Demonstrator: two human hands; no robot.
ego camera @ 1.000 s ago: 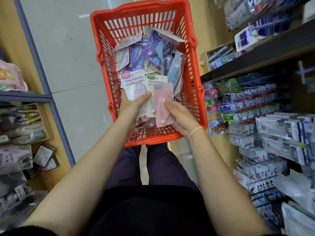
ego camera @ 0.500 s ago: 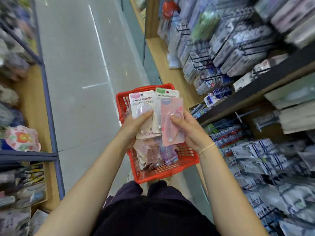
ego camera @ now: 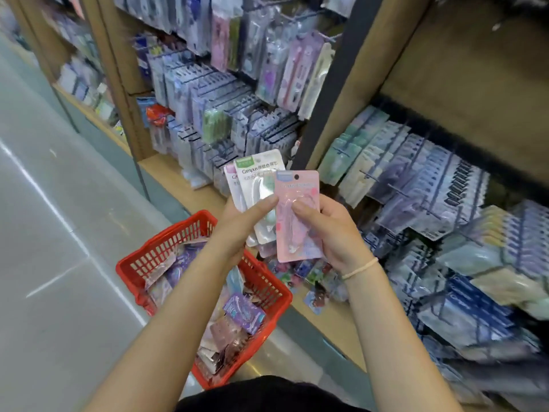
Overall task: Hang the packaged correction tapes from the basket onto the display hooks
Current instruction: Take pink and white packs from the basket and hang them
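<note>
The grey floor [ego camera: 53,233] fills the far left, and on it, left of and below my hands, stands the red basket [ego camera: 154,254], its rim tilted toward me and its inside heaped with loose packets [ego camera: 242,313] in purple, pink and white. Above the basket my left hand [ego camera: 243,224] is clamped on a small fan of white packaged correction tapes [ego camera: 258,176], thumb laid across their fronts, fingers hidden behind; the front one carries a green tab and the word Campus. Touching that fan on its right edge and overlapping it is the pink packaged correction tape [ego camera: 297,221], upright, with a round hang hole near its top, and my right hand [ego camera: 332,233] grips it, thumb pressed on the clear blister, fingers curled round the back. A pale band [ego camera: 359,267] sits on that wrist. Up and behind the basket, the wooden shelving [ego camera: 347,108] rises, its display hooks [ego camera: 395,185] crowded with rows of hanging packets, blurred too much to read. To the right of the basket and below my right hand, more hanging packets [ego camera: 463,292] in blue, white and pale green run to the edge
</note>
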